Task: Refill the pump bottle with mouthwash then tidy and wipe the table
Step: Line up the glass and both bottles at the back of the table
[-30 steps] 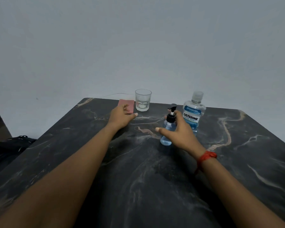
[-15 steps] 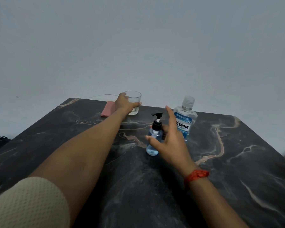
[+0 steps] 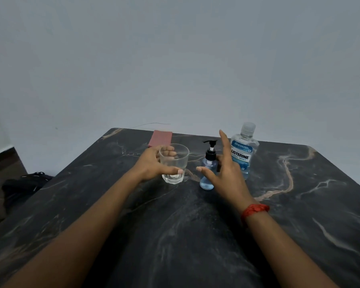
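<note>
My left hand (image 3: 152,165) grips a clear drinking glass (image 3: 174,164), thumb in front and fingers behind, just above or on the dark marble table (image 3: 175,235). To its right stands a small blue pump bottle (image 3: 208,167) with a black pump head. My right hand (image 3: 224,173) hovers open right beside that bottle, fingers spread, partly hiding its right side. Behind the hand stands a clear Listerine mouthwash bottle (image 3: 242,150) with its cap on.
A folded pink cloth (image 3: 160,138) lies at the table's far edge, against the grey wall. A thin wire runs behind it. A dark bag (image 3: 23,183) sits on the floor to the left. A red band circles my right wrist.
My left hand took hold of the glass at the back of the table and brought it forward, next to the pump bottle. My right hand stayed open by the pump bottle.
</note>
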